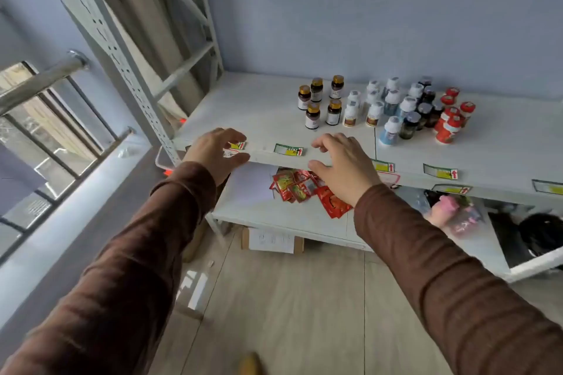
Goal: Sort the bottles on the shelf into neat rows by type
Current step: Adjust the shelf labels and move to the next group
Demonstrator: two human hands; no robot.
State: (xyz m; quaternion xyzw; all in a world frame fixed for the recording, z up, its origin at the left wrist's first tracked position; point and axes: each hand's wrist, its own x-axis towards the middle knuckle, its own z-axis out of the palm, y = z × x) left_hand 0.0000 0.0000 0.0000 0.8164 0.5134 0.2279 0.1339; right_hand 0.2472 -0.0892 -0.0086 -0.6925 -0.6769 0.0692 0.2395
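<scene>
— Starting at the left of the frame, what have we got?

— Our left hand (pixel 213 151) hovers over the front edge of the shelf (pixel 243 106), fingers loosely curled and holding nothing. That end of the shelf carries no bottles.

— And moving toward the middle?

— Our right hand (pixel 341 164) is at the same front edge, fingers relaxed and spread, also holding nothing. Just beyond it, up the frame, stand the brown bottles with gold caps (pixel 320 103), all upright, already in a loose cluster.

— Further right?

— The white-capped bottles (pixel 374 103), then the dark bottles (pixel 423 113), then the red bottles (pixel 451 119), packed close and partly mixed, some touching.

— So which hand goes first?

— We judge the right one. The bottles lie ahead of it and off to its right; the left hand is well apart from all of them. Since every bottle stands upright, we would reach forward and grip from the side or over the cap.

— Any risk?

— The right-hand groups are crowded, so we could knock a neighbour over.
</scene>
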